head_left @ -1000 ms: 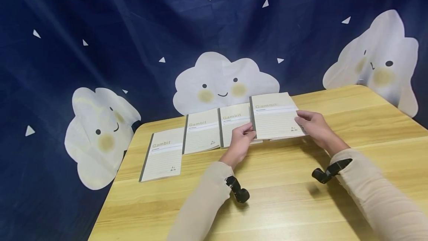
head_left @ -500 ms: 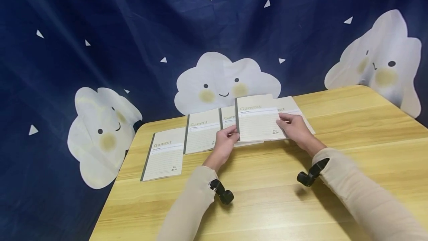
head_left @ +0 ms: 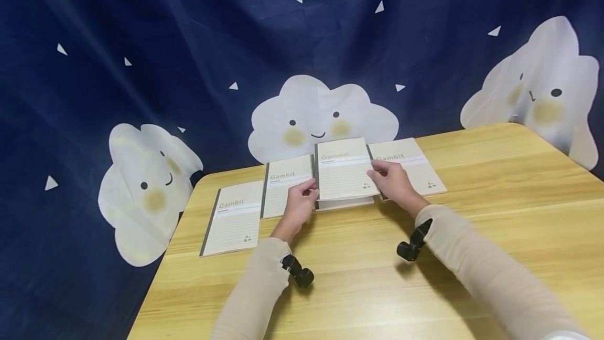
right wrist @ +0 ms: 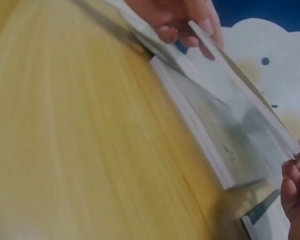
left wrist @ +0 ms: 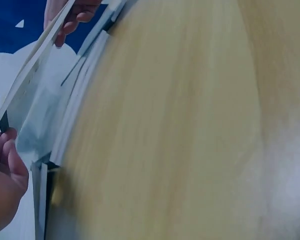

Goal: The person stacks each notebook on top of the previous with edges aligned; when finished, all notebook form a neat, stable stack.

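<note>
A cream notebook (head_left: 344, 169) with a dark spine strip and "Gambit" printed on its cover is held between both hands. My left hand (head_left: 300, 204) pinches its lower left corner at the spine. On the opposite side, my right hand (head_left: 395, 182) grips the right edge with thumb and fingers. In the right wrist view the held notebook (right wrist: 250, 97) is raised and tilted above another notebook (right wrist: 225, 145) on the table. The head view shows only the bottom strip of that lower notebook (head_left: 345, 203); the rest is covered.
Two matching notebooks, a far-left one (head_left: 233, 219) and its neighbour (head_left: 287, 180), lie left of the held one. Another notebook (head_left: 410, 166) lies to the right, behind my right hand. The wooden table (head_left: 349, 277) ends at a blue cloud-print curtain (head_left: 212, 41).
Both hands have carried the notebook leftward, from over the rightmost notebook to over the one beside it. The rightmost notebook has come into view; the others stay put.
</note>
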`<state>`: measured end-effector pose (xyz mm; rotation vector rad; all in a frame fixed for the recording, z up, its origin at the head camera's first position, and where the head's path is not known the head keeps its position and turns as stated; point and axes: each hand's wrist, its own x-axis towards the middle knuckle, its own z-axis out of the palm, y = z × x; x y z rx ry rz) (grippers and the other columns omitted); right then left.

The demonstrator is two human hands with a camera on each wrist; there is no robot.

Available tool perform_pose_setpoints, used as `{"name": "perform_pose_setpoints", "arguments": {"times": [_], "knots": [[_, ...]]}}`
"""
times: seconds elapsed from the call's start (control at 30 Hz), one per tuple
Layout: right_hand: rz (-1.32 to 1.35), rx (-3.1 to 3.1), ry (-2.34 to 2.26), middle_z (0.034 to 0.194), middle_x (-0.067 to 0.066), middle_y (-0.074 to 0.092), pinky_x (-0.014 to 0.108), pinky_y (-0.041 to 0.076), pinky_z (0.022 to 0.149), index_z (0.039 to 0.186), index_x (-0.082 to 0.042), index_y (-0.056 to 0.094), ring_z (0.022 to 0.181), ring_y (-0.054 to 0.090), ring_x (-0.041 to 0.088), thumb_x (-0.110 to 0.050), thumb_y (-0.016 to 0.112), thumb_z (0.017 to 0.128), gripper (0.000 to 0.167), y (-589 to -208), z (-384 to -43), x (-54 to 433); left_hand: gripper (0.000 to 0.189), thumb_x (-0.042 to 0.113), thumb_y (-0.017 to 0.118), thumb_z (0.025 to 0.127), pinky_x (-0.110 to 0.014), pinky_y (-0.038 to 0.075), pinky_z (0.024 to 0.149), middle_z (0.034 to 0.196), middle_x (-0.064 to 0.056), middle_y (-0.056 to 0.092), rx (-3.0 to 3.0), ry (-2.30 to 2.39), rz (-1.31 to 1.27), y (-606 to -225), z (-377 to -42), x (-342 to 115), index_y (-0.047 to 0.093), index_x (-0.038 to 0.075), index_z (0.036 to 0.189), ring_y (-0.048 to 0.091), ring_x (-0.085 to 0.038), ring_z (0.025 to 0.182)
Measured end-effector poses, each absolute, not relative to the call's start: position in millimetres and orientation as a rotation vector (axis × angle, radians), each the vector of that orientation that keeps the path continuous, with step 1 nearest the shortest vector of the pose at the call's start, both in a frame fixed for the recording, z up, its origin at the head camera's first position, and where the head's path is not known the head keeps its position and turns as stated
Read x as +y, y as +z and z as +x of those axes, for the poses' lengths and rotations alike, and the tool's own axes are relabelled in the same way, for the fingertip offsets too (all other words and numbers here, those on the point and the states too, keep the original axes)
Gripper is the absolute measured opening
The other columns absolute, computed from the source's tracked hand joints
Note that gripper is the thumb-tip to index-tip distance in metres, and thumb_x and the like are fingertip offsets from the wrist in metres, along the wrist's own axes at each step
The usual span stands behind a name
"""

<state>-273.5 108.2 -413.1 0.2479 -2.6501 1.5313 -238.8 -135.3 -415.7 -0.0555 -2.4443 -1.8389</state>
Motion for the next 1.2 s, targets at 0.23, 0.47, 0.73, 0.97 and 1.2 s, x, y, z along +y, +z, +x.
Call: {"name": "perform_pose_setpoints", "arguments": {"times": [0.23,0.47,0.73,0.97,1.2], "knots": [[0.308,-2.684,1.37,0.125,0.024,0.058,0.047,0.045,0.097,0.135,0.003,0.047,0.115,0.056,0.036,-0.016,0.053,0.095,0.045,-422.2,-278.7,97.9,0.036,0.002,0.055,0.09,-0.02,0.05,0.072,0.109,-0.016,0.063,-2.518,-1.685,-0.082,-426.8,-239.5,-143.0,0.056,-0.004,0.126,0.056,-0.019,0.09],[0.33,-2.705,1.222,0.114,0.024,0.064,0.047,0.045,0.096,0.124,0.004,0.056,0.111,0.058,0.036,-0.016,0.053,0.094,0.036,-431.1,-279.9,90.9,0.032,0.005,0.055,0.092,-0.028,0.054,0.081,0.112,-0.015,0.066,-2.603,-1.508,-0.104,-436.2,-238.0,-145.8,0.06,-0.002,0.123,0.063,-0.021,0.096],[0.359,-2.73,1.082,0.061,0.003,0.032,0.032,0.03,0.057,0.071,-0.008,0.04,0.059,0.034,0.02,-0.012,0.051,0.095,0.026,-431.4,-281.8,85.7,0.03,0.005,0.052,0.094,-0.033,0.05,0.092,0.12,-0.017,0.063,-2.671,-1.375,-0.159,-437.1,-236.2,-143.3,0.059,-0.004,0.122,0.06,-0.025,0.111],[0.343,-2.808,1.026,0.061,0.004,0.032,0.031,0.031,0.055,0.07,-0.008,0.04,0.058,0.036,0.02,-0.012,0.049,0.096,0.028,-427.3,-282.2,82.7,0.031,0.005,0.052,0.094,-0.035,0.047,0.096,0.123,-0.016,0.061,-2.728,-1.316,-0.182,-436.1,-236.4,-142.2,0.059,-0.001,0.124,0.057,-0.024,0.116],[0.337,-2.857,0.997,0.063,0.005,0.034,0.031,0.032,0.056,0.071,-0.008,0.042,0.061,0.04,0.021,-0.012,0.048,0.096,0.026,-428.9,-284.7,80.8,0.033,0.002,0.054,0.092,-0.036,0.045,0.099,0.125,-0.02,0.059,-2.754,-1.281,-0.195,-436.1,-233.8,-140.8,0.058,-0.004,0.124,0.054,-0.027,0.12]]}}
